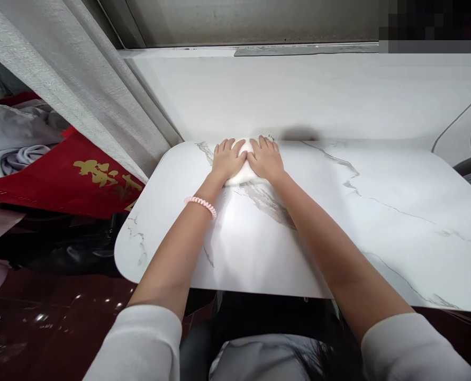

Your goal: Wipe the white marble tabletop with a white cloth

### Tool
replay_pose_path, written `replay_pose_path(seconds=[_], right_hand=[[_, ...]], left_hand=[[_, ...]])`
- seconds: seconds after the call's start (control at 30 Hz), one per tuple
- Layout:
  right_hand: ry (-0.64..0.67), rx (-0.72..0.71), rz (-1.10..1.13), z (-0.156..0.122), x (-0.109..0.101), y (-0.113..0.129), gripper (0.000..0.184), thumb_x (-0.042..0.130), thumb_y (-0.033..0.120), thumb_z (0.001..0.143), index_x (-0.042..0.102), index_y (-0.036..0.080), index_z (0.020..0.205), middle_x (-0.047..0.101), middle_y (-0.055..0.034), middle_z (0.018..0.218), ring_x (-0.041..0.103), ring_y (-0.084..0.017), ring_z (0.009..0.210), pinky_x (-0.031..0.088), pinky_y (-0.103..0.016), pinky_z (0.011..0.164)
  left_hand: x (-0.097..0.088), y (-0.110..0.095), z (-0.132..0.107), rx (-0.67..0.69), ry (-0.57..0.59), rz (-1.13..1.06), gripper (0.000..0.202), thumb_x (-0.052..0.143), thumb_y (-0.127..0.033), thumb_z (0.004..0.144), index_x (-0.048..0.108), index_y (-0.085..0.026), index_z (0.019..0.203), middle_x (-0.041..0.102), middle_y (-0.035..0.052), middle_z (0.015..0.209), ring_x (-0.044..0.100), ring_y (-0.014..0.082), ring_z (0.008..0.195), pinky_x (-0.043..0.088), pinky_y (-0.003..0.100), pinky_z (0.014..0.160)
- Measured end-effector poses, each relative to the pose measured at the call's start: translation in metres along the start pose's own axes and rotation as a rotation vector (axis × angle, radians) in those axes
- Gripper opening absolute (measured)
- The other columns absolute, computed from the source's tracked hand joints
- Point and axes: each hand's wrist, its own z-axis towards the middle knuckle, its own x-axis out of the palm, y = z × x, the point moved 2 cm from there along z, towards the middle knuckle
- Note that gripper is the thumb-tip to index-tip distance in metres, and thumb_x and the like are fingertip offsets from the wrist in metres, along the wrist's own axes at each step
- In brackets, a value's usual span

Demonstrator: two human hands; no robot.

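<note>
Both palms press down on a white, soft-looking bundle at the far edge of the table, near the wall. My left hand lies flat over its left part, fingers stretched out and slightly spread. Over the right part rests my right hand, also flat with its fingers extended. The two thumbs come close together at the middle. Much of the bundle is hidden under my hands, and I cannot tell exactly what it is. A small dark detail shows by the right fingertips. On my left wrist is a pink coiled band.
The white table has grey marbled veins and rounded corners. A grey curtain hangs at its left, beside a red bag with gold characters and some folded clothes. A pale wall stands behind; a cable hangs right.
</note>
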Motion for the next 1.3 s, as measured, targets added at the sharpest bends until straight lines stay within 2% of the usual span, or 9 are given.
replay_pose_path(seconds=[0.23, 0.37, 0.53, 0.63, 0.73, 0.87, 1.0, 1.13, 1.3], right_hand=[[0.040, 0.038, -0.018, -0.062, -0.008, 0.025, 0.058, 0.030, 0.027, 0.102, 0.037, 0.007, 0.156, 0.031, -0.0233, 0.163, 0.027, -0.034, 0.152, 0.019, -0.052, 0.121], [0.008, 0.026, -0.026, -0.112, -0.013, 0.046, 0.058, 0.032, 0.028, 0.102, 0.039, 0.005, 0.155, 0.033, -0.0268, 0.161, 0.029, -0.038, 0.151, 0.021, -0.055, 0.120], [0.006, -0.043, 0.018, -0.169, -0.016, 0.074, 0.060, 0.035, 0.032, 0.102, 0.039, 0.007, 0.156, 0.032, -0.0256, 0.162, 0.027, -0.043, 0.151, 0.020, -0.063, 0.119], [0.037, -0.078, 0.052, -0.192, -0.017, 0.089, 0.061, 0.034, 0.033, 0.102, 0.038, 0.005, 0.156, 0.029, -0.0266, 0.163, 0.023, -0.044, 0.152, 0.018, -0.064, 0.120], [0.074, -0.101, 0.065, -0.203, -0.021, 0.099, 0.062, 0.033, 0.034, 0.102, 0.036, 0.004, 0.157, 0.028, -0.0265, 0.163, 0.021, -0.043, 0.153, 0.016, -0.064, 0.121], [0.103, -0.112, 0.065, -0.203, -0.024, 0.104, 0.062, 0.034, 0.033, 0.102, 0.036, 0.004, 0.157, 0.028, -0.0269, 0.163, 0.021, -0.045, 0.152, 0.016, -0.065, 0.121], [0.113, -0.141, 0.074, -0.186, -0.021, 0.104, 0.061, 0.035, 0.032, 0.102, 0.037, 0.004, 0.156, 0.028, -0.0272, 0.163, 0.023, -0.046, 0.151, 0.016, -0.066, 0.120], [0.127, -0.151, 0.106, -0.150, -0.016, 0.102, 0.058, 0.035, 0.032, 0.102, 0.040, 0.009, 0.155, 0.029, -0.0223, 0.164, 0.023, -0.042, 0.152, 0.017, -0.064, 0.120], [0.211, -0.166, 0.212, -0.095, -0.007, 0.087, 0.054, 0.037, 0.032, 0.102, 0.044, 0.016, 0.153, 0.029, -0.0171, 0.166, 0.021, -0.033, 0.155, 0.016, -0.055, 0.124]], left_hand=[[-0.011, -0.006, -0.064, 0.013, 0.035, 0.043, 0.053, 0.034, -0.037, 0.102, 0.045, -0.027, 0.152, 0.040, 0.0047, 0.161, 0.029, 0.0255, 0.152, 0.019, 0.046, 0.126], [-0.020, -0.004, -0.111, 0.065, 0.085, 0.040, 0.054, 0.033, -0.037, 0.102, 0.043, -0.025, 0.153, 0.036, 0.0079, 0.164, 0.026, 0.0286, 0.153, 0.018, 0.051, 0.126], [-0.030, 0.005, -0.174, 0.092, 0.109, 0.011, 0.055, 0.030, -0.042, 0.102, 0.039, -0.029, 0.154, 0.034, 0.0052, 0.165, 0.022, 0.0296, 0.155, 0.016, 0.054, 0.125], [-0.036, 0.010, -0.205, 0.073, 0.109, 0.023, 0.055, 0.028, -0.043, 0.102, 0.039, -0.028, 0.154, 0.032, 0.0056, 0.166, 0.022, 0.0296, 0.155, 0.015, 0.052, 0.126], [-0.042, 0.012, -0.224, 0.044, 0.108, 0.027, 0.055, 0.026, -0.043, 0.102, 0.039, -0.029, 0.154, 0.031, 0.0050, 0.166, 0.021, 0.0282, 0.155, 0.015, 0.051, 0.127], [-0.045, 0.013, -0.227, 0.027, 0.128, 0.027, 0.055, 0.027, -0.042, 0.102, 0.039, -0.027, 0.154, 0.031, 0.0056, 0.166, 0.021, 0.0272, 0.155, 0.015, 0.049, 0.127], [-0.044, 0.021, -0.212, 0.017, 0.119, 0.036, 0.055, 0.029, -0.042, 0.101, 0.041, -0.027, 0.152, 0.034, 0.0059, 0.164, 0.024, 0.0271, 0.154, 0.017, 0.048, 0.127], [-0.043, 0.037, -0.185, -0.007, 0.089, 0.044, 0.055, 0.028, -0.043, 0.101, 0.042, -0.027, 0.152, 0.037, 0.0056, 0.162, 0.027, 0.0264, 0.152, 0.018, 0.046, 0.126], [-0.044, 0.062, -0.137, 0.024, 0.055, -0.048, 0.054, 0.035, -0.044, 0.098, 0.046, -0.028, 0.149, 0.044, 0.0051, 0.158, 0.032, 0.0245, 0.149, 0.020, 0.045, 0.125]])
